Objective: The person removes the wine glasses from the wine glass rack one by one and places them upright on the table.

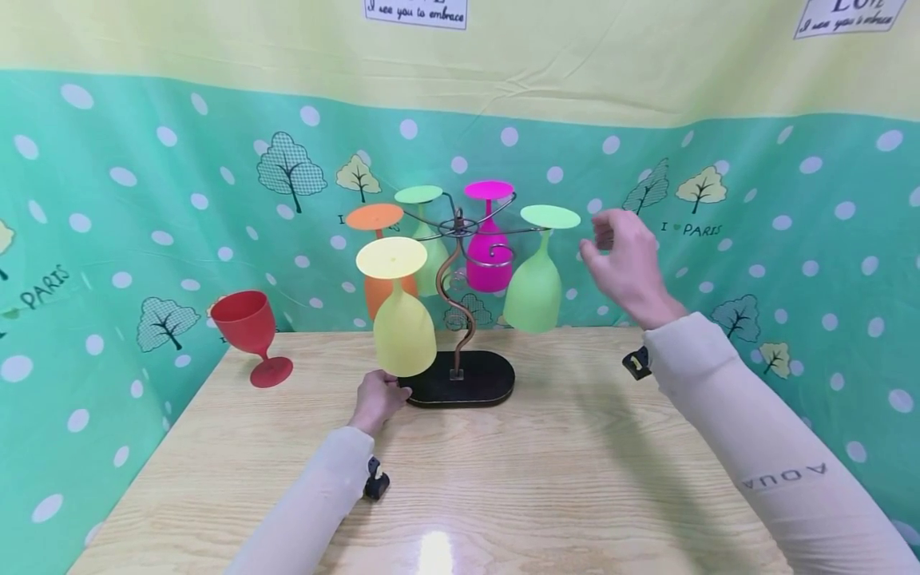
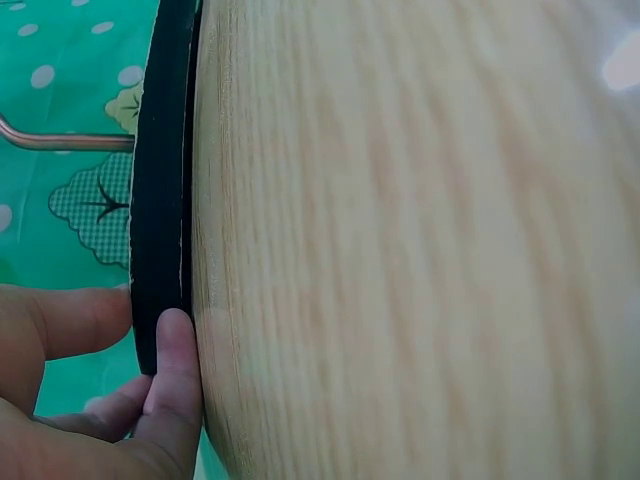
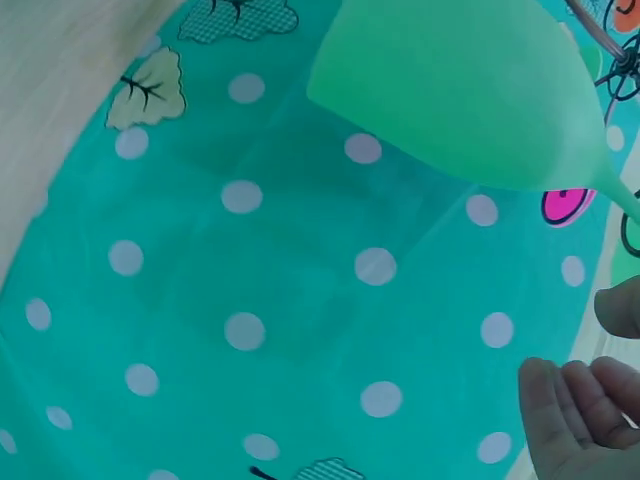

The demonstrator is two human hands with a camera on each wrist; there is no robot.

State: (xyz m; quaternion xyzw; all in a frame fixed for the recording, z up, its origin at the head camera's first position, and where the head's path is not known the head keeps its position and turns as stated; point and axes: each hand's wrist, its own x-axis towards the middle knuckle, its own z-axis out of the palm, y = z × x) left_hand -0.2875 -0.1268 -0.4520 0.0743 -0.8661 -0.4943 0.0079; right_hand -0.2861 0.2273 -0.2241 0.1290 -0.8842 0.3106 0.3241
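Note:
A metal wine glass rack (image 1: 449, 295) with a wavy copper stem stands on a black oval base (image 1: 460, 379). My left hand (image 1: 379, 399) grips the left end of this base, its thumb and fingers around the edge in the left wrist view. Upside down on the rack hang a yellow goblet (image 1: 405, 335), an orange goblet (image 1: 377, 291), a magenta goblet (image 1: 489, 267) and two green ones. Raised just right of the nearer green goblet (image 1: 533, 291), my right hand (image 1: 627, 255) holds nothing, its fingers loosely bent and apart from the goblet.
A red goblet (image 1: 247, 323) stands upright at the left of the wooden table (image 1: 561, 471). Behind the table hangs a green and yellow curtain (image 1: 237, 160) with dots and trees. The yellow goblet hangs right above my left hand.

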